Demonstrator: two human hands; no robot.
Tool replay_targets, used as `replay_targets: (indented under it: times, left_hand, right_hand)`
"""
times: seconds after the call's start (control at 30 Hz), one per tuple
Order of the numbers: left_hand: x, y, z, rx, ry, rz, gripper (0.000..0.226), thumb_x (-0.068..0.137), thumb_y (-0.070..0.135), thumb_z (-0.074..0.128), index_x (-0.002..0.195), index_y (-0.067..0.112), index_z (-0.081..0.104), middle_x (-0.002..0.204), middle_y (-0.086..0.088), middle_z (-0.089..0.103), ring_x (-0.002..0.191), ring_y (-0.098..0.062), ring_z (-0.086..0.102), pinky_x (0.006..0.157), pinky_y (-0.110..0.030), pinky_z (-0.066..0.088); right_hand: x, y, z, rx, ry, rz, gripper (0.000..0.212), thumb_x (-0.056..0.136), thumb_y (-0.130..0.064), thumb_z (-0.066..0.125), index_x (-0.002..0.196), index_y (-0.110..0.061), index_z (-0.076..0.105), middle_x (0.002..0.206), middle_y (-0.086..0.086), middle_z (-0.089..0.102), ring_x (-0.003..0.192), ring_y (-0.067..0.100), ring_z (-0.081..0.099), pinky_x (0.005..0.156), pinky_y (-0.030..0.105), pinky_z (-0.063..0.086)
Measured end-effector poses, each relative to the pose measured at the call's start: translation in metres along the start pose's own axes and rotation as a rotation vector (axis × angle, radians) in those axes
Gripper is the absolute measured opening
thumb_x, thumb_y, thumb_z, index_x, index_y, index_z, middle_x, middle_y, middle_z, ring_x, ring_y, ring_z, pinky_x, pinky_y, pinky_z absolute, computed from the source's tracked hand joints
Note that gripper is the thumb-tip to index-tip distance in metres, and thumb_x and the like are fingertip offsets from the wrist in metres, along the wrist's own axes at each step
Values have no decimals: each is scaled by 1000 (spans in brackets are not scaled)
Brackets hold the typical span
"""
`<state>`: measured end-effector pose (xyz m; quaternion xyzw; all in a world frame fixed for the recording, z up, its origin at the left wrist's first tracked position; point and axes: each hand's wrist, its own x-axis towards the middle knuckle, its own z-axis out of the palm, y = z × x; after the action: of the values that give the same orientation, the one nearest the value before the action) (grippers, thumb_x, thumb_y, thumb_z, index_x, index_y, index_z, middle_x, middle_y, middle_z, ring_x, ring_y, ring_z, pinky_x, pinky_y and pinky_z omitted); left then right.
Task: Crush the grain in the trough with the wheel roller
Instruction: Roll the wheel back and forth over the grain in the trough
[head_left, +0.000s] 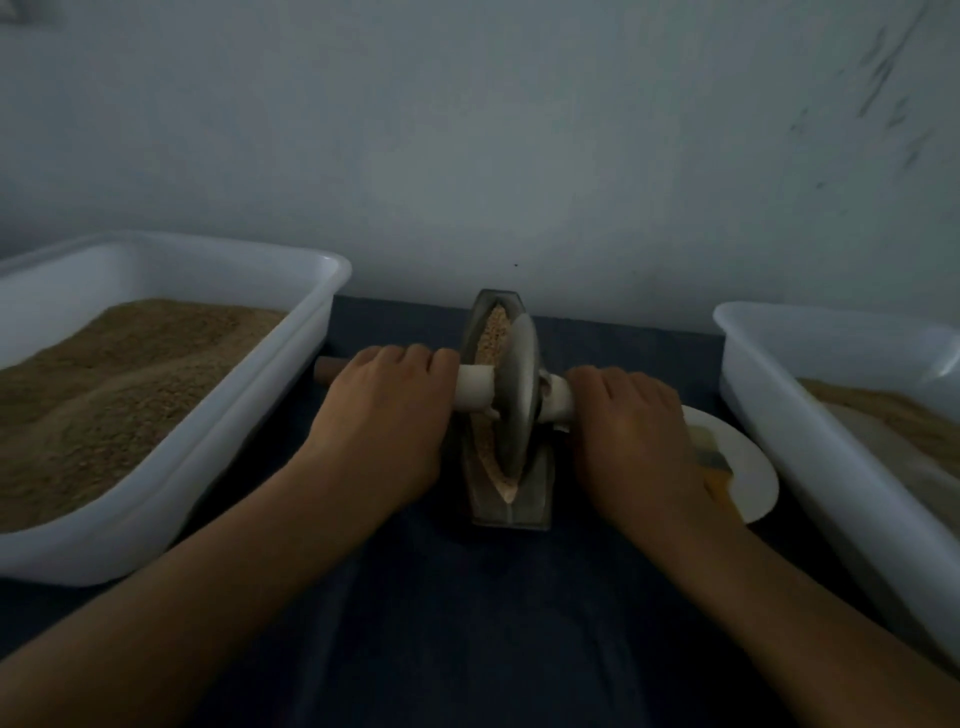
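- Trough (535, 493): a narrow metal boat-shaped piece, set lengthways on the dark cloth (441, 623), its far tip near the wall (467, 130). We found it between two tubs and apart from both.
- Grain (493, 332): a pale line along the trough's groove, visible beyond the wheel and again at the near end.
- Wheel (517, 395): a metal disc standing upright in the groove at about mid-length, edge down in the grain, carried on an axle (475, 392) that ran crosswise.
- Left hand (384, 421): we held the axle's left side with fingers curled over it; the wooden end (327, 370) stuck out past the knuckles.
- Right hand (631, 431): clamped likewise on the axle's right side, just beside the wheel.
- Left tub (208, 467): white plastic, heaped with brown meal.
- Right tub (779, 441): white plastic, a lower fill of paler meal.
- Plate (748, 467): white, beside the right hand, partly hidden by it; its contents were too dim to name.
- Step in hand, as we judged: rolling, mid-stroke, with both ends of the grain uncrushed or partly crushed; we could not tell which.
- Next move called for: even downward pressure from both hands, the wheel kept upright in the groove, and travel stopped short of either tip so no grain spilled onto the cloth.
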<state>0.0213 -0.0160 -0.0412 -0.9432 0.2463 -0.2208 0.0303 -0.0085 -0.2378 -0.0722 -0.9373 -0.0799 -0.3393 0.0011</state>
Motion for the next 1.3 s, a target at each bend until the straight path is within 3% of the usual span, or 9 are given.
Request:
replay_targets:
  times: [0.2, 0.43, 0.6, 0.7, 0.97, 1.17, 1.3]
  left_hand:
    - [-17, -4, -8, -59, 33, 9, 60, 77, 39, 73, 128, 27, 45, 124, 6, 59, 108, -14, 58, 95, -31, 44]
    - [9, -11, 23, -36, -26, -9, 77, 72, 39, 77, 135, 22, 36, 129, 1, 54, 113, -18, 55, 100, -35, 43]
    - [59, -23, 44, -57, -69, -53, 68, 76, 37, 75, 131, 22, 39, 123, -3, 56, 108, -22, 57, 95, -39, 44]
    - [85, -27, 50, -46, -37, -44, 58, 76, 36, 73, 124, 23, 44, 117, -4, 58, 105, -26, 58, 89, -41, 44]
    - [111, -37, 55, -104, -80, -73, 47, 80, 33, 69, 122, 25, 48, 115, -5, 59, 104, -27, 59, 86, -43, 44]
    - [78, -30, 56, -98, -88, -151, 39, 83, 30, 69, 111, 20, 44, 109, -5, 60, 94, -24, 60, 73, -35, 42]
    - [51, -18, 48, -36, -2, -94, 44, 78, 30, 73, 110, 23, 44, 108, -2, 59, 94, -21, 59, 80, -34, 41]
  right_hand:
    - [-8, -6, -21, 8, -26, -34, 31, 77, -12, 72, 107, -11, 64, 96, 8, 64, 87, 29, 59, 80, 41, 43]
    - [18, -3, 7, -102, -58, -7, 15, 81, -12, 62, 96, -12, 60, 86, 7, 60, 79, 28, 55, 75, 41, 40]
    - [63, 13, 36, -159, -202, 42, 14, 84, -21, 61, 90, -18, 49, 86, 2, 59, 79, 27, 55, 66, 34, 25]
    - [82, 26, 51, -163, -228, 57, 17, 88, -27, 60, 98, -19, 49, 92, 3, 62, 83, 29, 59, 62, 35, 25]
    - [106, 36, 64, -114, -206, 27, 23, 89, -20, 58, 112, -17, 55, 97, 7, 67, 83, 30, 63, 58, 31, 31]
    - [98, 22, 52, -156, -158, -1, 10, 88, -15, 58, 99, -17, 58, 92, 5, 64, 86, 31, 60, 67, 34, 24]
    - [61, 18, 38, -103, -134, -30, 15, 89, -20, 58, 104, -19, 56, 97, 2, 58, 90, 26, 55, 77, 38, 33]
